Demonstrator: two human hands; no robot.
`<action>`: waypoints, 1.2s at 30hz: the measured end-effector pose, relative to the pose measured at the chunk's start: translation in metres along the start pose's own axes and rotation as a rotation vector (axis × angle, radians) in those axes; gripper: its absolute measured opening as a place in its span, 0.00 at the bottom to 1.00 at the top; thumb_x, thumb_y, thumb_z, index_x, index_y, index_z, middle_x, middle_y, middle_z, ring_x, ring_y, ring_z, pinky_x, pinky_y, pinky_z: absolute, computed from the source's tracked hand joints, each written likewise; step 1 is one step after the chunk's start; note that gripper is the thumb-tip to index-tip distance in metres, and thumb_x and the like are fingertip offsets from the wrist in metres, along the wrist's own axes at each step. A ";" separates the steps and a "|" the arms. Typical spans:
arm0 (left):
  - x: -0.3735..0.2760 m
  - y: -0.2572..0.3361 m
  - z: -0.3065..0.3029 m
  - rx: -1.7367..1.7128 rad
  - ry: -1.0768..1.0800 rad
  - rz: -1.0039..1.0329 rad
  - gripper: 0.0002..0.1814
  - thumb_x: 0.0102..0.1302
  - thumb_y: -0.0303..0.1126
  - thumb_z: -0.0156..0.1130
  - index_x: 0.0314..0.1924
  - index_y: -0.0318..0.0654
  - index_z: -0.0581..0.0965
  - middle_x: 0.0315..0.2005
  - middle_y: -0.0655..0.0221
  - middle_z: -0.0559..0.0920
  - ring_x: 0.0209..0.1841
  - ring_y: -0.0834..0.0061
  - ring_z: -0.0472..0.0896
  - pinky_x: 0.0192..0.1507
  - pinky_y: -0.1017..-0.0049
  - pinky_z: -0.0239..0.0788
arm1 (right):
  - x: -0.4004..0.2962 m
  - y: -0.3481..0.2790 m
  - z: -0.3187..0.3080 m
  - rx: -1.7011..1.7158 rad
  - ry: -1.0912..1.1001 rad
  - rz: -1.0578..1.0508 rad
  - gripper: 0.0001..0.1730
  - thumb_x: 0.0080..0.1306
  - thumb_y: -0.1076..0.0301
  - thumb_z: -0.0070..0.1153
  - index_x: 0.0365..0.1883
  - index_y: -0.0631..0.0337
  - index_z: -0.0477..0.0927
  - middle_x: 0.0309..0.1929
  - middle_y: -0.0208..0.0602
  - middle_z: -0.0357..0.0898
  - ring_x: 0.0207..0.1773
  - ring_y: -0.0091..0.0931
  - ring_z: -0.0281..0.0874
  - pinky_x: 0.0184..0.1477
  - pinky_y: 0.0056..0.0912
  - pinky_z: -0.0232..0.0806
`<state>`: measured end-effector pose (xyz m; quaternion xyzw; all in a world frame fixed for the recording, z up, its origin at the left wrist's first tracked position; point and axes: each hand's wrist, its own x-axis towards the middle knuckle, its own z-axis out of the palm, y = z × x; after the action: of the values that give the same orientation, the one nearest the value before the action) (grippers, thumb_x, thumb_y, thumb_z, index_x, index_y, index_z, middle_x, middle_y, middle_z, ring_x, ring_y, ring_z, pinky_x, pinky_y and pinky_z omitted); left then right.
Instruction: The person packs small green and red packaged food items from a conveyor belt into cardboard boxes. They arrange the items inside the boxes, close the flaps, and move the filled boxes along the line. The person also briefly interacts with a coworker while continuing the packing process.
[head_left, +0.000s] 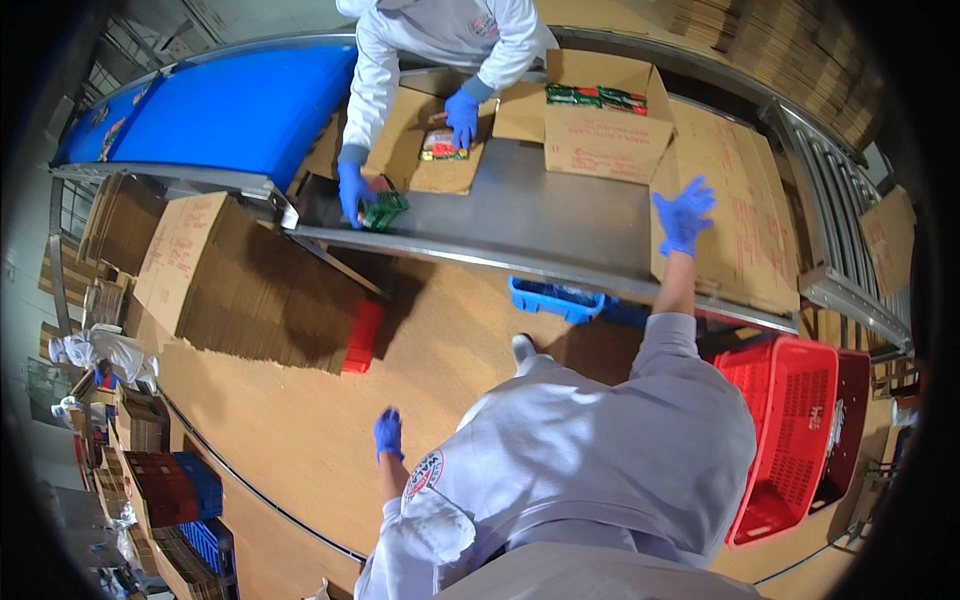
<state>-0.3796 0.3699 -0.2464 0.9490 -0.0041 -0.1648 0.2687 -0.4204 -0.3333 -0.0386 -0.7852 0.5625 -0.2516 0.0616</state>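
Note:
My right hand (684, 216), in a blue glove, is stretched out with its fingers spread over flat cardboard cartons (739, 202) at the right of the metal table (555, 217). I cannot tell whether it touches them. Just left of it stands an open cardboard box (607, 142) holding several green and red packets (598, 98). My left hand (388, 433), also gloved, hangs low over the floor, away from the table; its fingers are hard to make out. Across the table, a co-worker's hands hold a green packet (384, 208) and touch another packet (444, 145) on cardboard.
A blue conveyor belt (240, 101) meets the table's left end, and a roller conveyor (832, 195) is at the right. Stacked flattened cartons (262, 300) stand left on the floor. A blue crate (559, 298) sits under the table edge; red crates (787, 442) are to my right.

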 end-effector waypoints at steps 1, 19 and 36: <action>0.035 0.029 -0.001 -0.106 0.170 0.092 0.20 0.63 0.42 0.47 0.46 0.33 0.74 0.34 0.51 0.79 0.39 0.54 0.76 0.40 0.71 0.69 | 0.018 0.008 0.010 -0.039 0.026 0.054 0.59 0.45 0.39 0.58 0.65 0.62 0.42 0.66 0.57 0.40 0.68 0.53 0.33 0.59 0.67 0.36; 0.158 0.415 -0.065 -0.038 -0.280 0.882 0.14 0.58 0.26 0.55 0.46 0.37 0.76 0.33 0.55 0.81 0.36 0.67 0.80 0.41 0.73 0.67 | 0.037 0.033 0.073 -0.443 -0.208 0.332 0.34 0.62 0.63 0.38 0.63 0.70 0.47 0.63 0.66 0.43 0.63 0.63 0.39 0.55 0.72 0.43; 0.139 0.325 -0.267 -0.482 0.951 0.780 0.12 0.59 0.23 0.51 0.42 0.35 0.78 0.32 0.61 0.82 0.35 0.75 0.80 0.40 0.77 0.70 | -0.054 -0.261 0.008 0.921 -0.906 -0.660 0.21 0.57 0.69 0.56 0.49 0.66 0.72 0.42 0.34 0.77 0.43 0.20 0.73 0.47 0.23 0.65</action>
<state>-0.1376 0.2141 0.0904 0.7606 -0.1912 0.3855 0.4862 -0.2075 -0.1915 0.0355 -0.8356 0.0525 -0.1182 0.5339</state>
